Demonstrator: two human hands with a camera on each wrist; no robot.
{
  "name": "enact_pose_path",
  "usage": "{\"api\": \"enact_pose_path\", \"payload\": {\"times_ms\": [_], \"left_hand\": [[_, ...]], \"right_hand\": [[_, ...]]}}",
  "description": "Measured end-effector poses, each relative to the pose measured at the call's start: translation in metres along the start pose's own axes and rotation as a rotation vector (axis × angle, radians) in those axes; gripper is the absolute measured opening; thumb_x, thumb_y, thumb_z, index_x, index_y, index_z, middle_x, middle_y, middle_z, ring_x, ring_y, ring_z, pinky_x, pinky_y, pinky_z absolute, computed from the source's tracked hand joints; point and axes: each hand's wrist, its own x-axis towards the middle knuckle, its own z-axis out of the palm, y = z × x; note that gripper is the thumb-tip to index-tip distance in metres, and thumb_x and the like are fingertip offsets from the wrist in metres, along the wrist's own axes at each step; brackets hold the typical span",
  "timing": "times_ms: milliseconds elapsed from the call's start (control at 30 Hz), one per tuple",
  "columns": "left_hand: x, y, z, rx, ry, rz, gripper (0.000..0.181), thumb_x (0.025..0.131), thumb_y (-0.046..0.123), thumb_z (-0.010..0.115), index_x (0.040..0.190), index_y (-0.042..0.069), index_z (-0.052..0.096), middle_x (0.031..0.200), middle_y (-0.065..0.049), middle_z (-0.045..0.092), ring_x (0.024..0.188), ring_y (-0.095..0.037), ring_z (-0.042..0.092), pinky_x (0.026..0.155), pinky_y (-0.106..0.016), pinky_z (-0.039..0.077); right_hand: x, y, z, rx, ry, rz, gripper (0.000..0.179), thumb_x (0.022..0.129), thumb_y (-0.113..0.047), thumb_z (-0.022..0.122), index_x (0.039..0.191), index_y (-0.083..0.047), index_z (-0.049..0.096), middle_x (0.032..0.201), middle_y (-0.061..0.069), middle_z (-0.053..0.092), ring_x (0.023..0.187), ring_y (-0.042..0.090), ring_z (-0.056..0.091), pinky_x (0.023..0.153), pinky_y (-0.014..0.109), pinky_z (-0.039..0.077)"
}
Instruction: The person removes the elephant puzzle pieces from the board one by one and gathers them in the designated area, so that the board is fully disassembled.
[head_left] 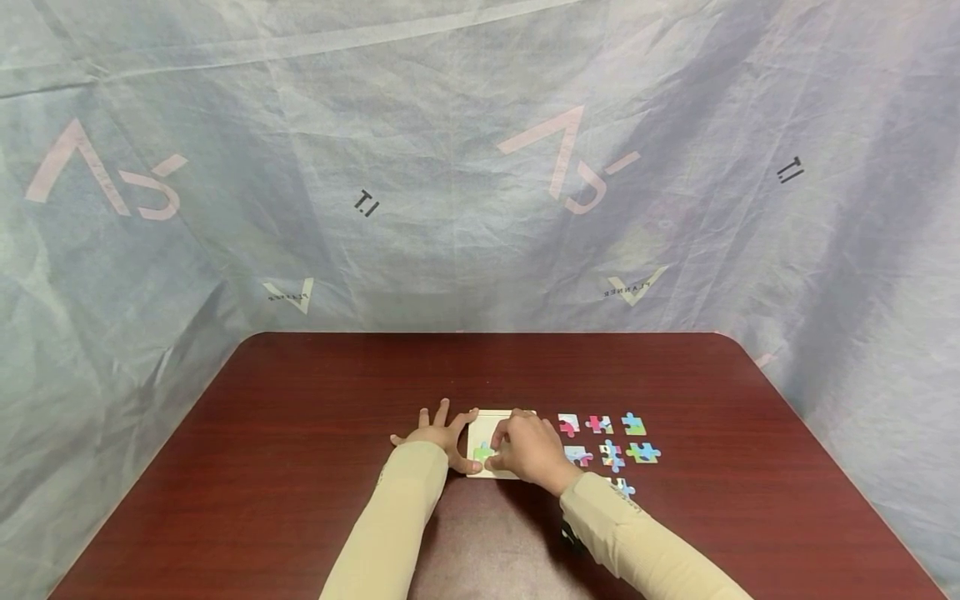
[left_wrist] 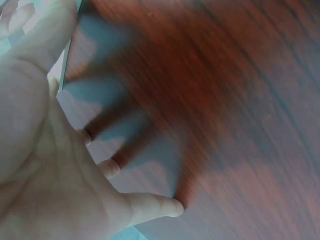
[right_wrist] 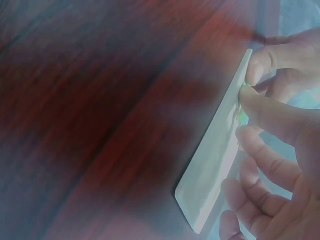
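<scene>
A pale, thin puzzle tray lies flat on the table in the head view. My left hand spreads its fingers at the tray's left side, thumb at the near corner and index finger at the far corner. Over the tray, my right hand has thumb and index fingertips on a green puzzle piece at the near left corner, pinching it. In the right wrist view a sliver of the green piece shows between those fingertips; the other fingers curl loosely above the tray. My right hand hides much of the tray.
Several loose jigsaw pieces lie in rows right of the tray, among them a pink and white piece and a green and blue piece. My right forearm partly covers the nearest one. The dark red table ends at a hanging grey cloth.
</scene>
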Motion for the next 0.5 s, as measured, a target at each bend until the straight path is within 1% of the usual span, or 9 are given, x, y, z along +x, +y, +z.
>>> {"api": "enact_pose_path", "payload": {"times_ms": [100, 233, 367, 500], "left_hand": [[0.001, 0.000, 0.000, -0.003, 0.003, 0.004, 0.088, 0.087, 0.047, 0.080, 0.160, 0.035, 0.031, 0.170, -0.008, 0.012, 0.154, -0.041, 0.010, 0.104, -0.083, 0.019], [-0.029, 0.015, -0.019, 0.002, -0.006, 0.009, 0.084, 0.090, 0.041, 0.079, 0.160, 0.030, 0.032, 0.169, -0.012, 0.014, 0.153, -0.043, 0.013, 0.106, -0.080, 0.022], [-0.035, 0.018, -0.022, 0.018, -0.005, 0.008, 0.082, 0.091, 0.039, 0.078, 0.159, 0.029, 0.033, 0.168, -0.013, 0.016, 0.153, -0.044, 0.015, 0.106, -0.079, 0.024], [-0.036, 0.018, -0.023, 0.014, -0.011, 0.008, 0.083, 0.090, 0.040, 0.078, 0.159, 0.028, 0.033, 0.168, -0.014, 0.016, 0.153, -0.044, 0.014, 0.105, -0.080, 0.024]], "right_hand": [[0.000, 0.002, -0.001, 0.007, -0.004, 0.017, 0.024, 0.068, -0.023, 0.094, 0.072, -0.017, 0.072, 0.085, 0.001, 0.063, 0.087, 0.028, 0.064, 0.073, 0.044, 0.048], [0.001, 0.008, -0.004, -0.005, 0.005, 0.027, 0.024, 0.069, -0.023, 0.094, 0.072, -0.016, 0.072, 0.081, -0.001, 0.060, 0.087, 0.026, 0.062, 0.074, 0.044, 0.048], [0.002, 0.016, -0.008, -0.007, 0.010, -0.003, 0.021, 0.071, -0.020, 0.093, 0.076, -0.014, 0.074, 0.079, -0.001, 0.059, 0.082, 0.023, 0.059, 0.073, 0.043, 0.048], [0.001, 0.023, -0.010, 0.009, -0.012, -0.047, 0.018, 0.074, -0.020, 0.092, 0.081, -0.012, 0.077, 0.082, 0.001, 0.062, 0.081, 0.022, 0.058, 0.074, 0.044, 0.048]]}}
